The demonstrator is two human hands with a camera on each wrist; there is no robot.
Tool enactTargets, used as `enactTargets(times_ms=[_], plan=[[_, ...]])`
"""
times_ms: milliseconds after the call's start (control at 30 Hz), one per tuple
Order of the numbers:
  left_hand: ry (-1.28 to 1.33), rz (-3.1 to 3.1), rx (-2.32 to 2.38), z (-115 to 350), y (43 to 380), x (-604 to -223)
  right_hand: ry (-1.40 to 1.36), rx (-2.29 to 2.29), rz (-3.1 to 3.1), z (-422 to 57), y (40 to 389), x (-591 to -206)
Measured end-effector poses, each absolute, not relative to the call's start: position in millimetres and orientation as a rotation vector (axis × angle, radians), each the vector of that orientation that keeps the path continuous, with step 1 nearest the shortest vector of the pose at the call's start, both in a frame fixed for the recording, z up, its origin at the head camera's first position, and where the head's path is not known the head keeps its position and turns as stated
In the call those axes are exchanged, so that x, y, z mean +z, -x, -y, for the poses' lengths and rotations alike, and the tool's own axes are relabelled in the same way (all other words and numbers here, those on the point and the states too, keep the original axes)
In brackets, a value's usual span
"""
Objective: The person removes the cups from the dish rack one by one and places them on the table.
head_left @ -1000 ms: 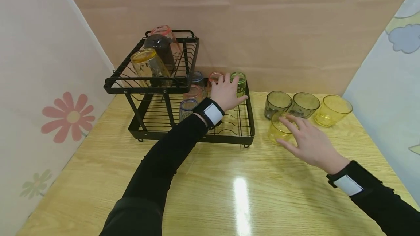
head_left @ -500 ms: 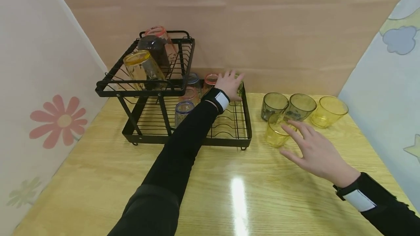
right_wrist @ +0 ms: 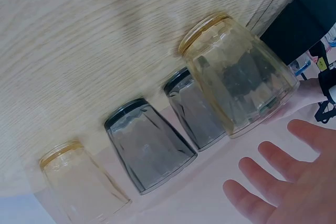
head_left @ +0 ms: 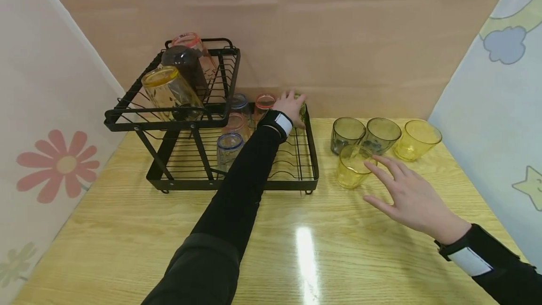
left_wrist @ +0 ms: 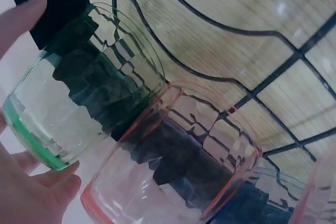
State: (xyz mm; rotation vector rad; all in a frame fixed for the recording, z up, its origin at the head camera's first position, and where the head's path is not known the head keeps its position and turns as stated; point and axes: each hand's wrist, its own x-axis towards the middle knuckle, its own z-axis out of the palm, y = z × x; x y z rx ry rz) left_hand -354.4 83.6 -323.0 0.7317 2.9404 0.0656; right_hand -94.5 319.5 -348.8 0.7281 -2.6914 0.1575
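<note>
- Clearly two glasses in play: green glass [left_wrist: 100, 85] mouth-down in the back right corner of the black wire dish rack [head_left: 292, 185], lower tier; front yellow glass [head_left: 350, 172] mouth-up on the table [head_left: 254, 272], just right of the rack.
- For green glass: probably light, rigid, breakable, a bit slippery on the faceted wall. Best taken across both sides near the thick green base, uppermost here.
- For front yellow glass: likely just as hard and fragile, perhaps weighted toward the thick base. Best held around the side wall below the rim, clear of the grey glasses [right_wrist: 149, 148] close behind.
- Left hand [head_left: 289, 106]: at green glass, thumb [left_wrist: 25, 22] to one side, fingers [left_wrist: 67, 184] to the other; loosely parted, no firm grip seen. Can't tell about contact.
- Right hand [head_left: 412, 194]: beside front yellow glass, with wide-spread, empty fingers; a gap visible from the right wrist.
- Caution: pink glass [left_wrist: 176, 156] right beside green glass, so easy to knock; can't tell if touching.
</note>
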Motion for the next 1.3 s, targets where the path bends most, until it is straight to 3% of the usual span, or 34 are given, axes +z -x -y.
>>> enactTargets(times_ms=[567,867,1300], plan=[[-0.702,-3.005,0.133,-77.8,357.1,-332.6,-0.584,0.085,2.746,-362.3,93.4,-349.2],[-0.824,-3.037,0.133,-72.2,353.9,-334.1,-0.445,0.095,2.812,-385.5,98.0,-351.7],[-0.988,-3.005,-0.032,-68.8,336.6,-289.4,-0.424,0.095,2.839,-381.6,106.6,-347.5]])
